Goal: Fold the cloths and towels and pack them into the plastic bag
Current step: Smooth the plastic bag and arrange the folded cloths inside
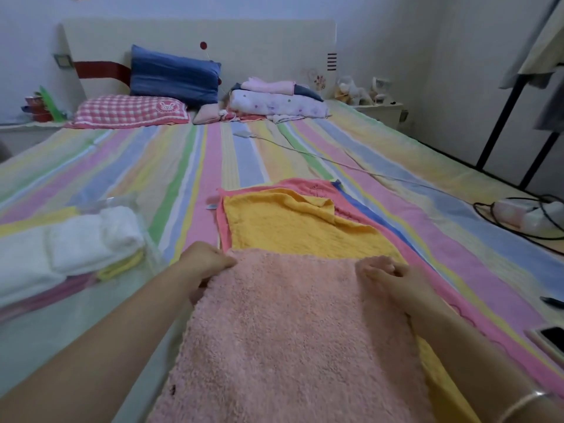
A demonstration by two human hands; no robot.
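Note:
A fluffy pale pink towel (290,334) lies stretched toward me in the middle of the bed. My left hand (207,262) pinches its far left corner and my right hand (384,274) pinches its far right corner. Under it lies a yellow towel (293,227), on top of a coral pink cloth (308,185) and a blue cloth (363,209) whose edge shows at the right. At the left sits a stack of folded white towels (76,242) over yellow and pink folded cloths, with clear plastic (100,204) just behind it.
The striped bed sheet (152,166) fills the view. Pillows (174,76) and folded bedding (274,102) lie at the headboard. A cable (335,161) runs across to a device (525,215) at the right edge. A phone (552,335) lies near my right arm.

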